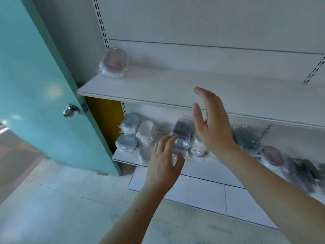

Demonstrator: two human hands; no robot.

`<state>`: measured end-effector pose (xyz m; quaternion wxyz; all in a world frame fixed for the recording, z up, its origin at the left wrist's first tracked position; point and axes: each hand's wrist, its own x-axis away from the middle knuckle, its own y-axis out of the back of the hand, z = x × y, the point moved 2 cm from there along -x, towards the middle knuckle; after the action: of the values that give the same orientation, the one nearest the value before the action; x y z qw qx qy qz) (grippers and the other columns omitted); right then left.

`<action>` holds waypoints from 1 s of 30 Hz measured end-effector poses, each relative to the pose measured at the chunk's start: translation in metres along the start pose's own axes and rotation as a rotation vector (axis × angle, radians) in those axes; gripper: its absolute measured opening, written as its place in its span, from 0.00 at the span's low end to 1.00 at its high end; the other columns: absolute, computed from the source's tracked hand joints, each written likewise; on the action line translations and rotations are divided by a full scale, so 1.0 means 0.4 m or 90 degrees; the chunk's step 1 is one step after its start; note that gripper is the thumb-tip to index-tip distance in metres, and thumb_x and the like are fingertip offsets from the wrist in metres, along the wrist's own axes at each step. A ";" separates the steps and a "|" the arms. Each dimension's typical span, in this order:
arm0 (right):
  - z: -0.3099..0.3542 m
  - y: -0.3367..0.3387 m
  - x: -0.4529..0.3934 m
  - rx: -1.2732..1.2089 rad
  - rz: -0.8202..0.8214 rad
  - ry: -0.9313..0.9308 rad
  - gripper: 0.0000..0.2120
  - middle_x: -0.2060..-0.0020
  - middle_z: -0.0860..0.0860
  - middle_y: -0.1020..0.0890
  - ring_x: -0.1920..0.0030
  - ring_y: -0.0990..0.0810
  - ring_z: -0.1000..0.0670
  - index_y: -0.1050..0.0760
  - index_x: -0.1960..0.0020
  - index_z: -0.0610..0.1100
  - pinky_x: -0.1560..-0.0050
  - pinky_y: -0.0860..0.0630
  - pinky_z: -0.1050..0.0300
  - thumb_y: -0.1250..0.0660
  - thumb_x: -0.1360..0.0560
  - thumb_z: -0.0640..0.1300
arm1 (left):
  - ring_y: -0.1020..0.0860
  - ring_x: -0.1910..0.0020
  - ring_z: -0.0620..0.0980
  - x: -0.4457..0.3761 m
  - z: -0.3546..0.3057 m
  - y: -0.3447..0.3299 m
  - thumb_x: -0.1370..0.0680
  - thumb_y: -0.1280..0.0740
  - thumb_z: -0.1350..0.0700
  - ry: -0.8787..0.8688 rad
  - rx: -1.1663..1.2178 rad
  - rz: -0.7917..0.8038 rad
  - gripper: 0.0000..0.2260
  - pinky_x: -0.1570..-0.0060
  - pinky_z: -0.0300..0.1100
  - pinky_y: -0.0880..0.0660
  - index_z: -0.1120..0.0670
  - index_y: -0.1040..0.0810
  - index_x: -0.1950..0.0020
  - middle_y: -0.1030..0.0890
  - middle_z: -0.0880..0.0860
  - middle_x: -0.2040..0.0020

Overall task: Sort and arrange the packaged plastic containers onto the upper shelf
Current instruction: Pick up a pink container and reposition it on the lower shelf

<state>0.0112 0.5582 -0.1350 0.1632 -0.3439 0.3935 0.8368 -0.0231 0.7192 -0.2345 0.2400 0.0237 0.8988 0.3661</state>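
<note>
One wrapped pink-lidded container (114,63) sits at the far left of the upper shelf (158,90). Several wrapped containers lie on the lower shelf (202,167): grey and white ones in a cluster (136,133) at the left, a dark-lidded one (182,132) in the middle, more at the right (248,140). My left hand (165,164) is open, fingertips by the dark-lidded pack's wrapping. My right hand (211,120) is open and raised in front of the upper shelf's edge, holding nothing.
A teal door (40,76) with a metal knob (70,110) stands open at the left, close to the shelf end. The shelf's white back panel has slotted uprights. Dark flat packs (302,173) lie at the lower shelf's right end. Pale tiled floor below.
</note>
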 end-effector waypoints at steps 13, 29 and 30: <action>0.151 -0.202 -0.317 -0.115 -0.036 -0.010 0.22 0.32 0.49 0.25 0.31 0.28 0.50 0.31 0.28 0.42 0.29 0.33 0.54 0.45 0.17 0.52 | 0.29 0.36 0.44 -0.180 0.147 0.294 0.20 0.37 0.46 0.032 -0.057 -0.145 0.20 0.37 0.43 0.25 0.48 0.29 0.28 0.28 0.45 0.31; -0.043 -0.735 -0.770 -0.203 0.259 -0.241 0.18 0.37 0.45 0.20 0.39 0.22 0.46 0.24 0.33 0.42 0.42 0.31 0.60 0.41 0.17 0.52 | 0.44 0.23 0.56 -0.729 0.453 0.340 0.29 0.29 0.34 0.257 -0.226 -0.220 0.42 0.26 0.52 0.40 0.47 0.43 0.21 0.43 0.53 0.22; -0.053 -0.753 -0.772 -0.201 0.259 -0.246 0.19 0.43 0.43 0.17 0.43 0.20 0.45 0.21 0.39 0.39 0.46 0.29 0.58 0.41 0.17 0.52 | 0.44 0.23 0.55 -0.748 0.465 0.332 0.30 0.28 0.34 0.283 -0.200 -0.202 0.45 0.26 0.52 0.39 0.45 0.46 0.20 0.44 0.52 0.21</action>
<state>0.4038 0.7331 -0.0917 0.0091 -0.1136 0.2811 0.9529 0.3071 0.8714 -0.1366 0.0926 -0.2348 0.8543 0.4544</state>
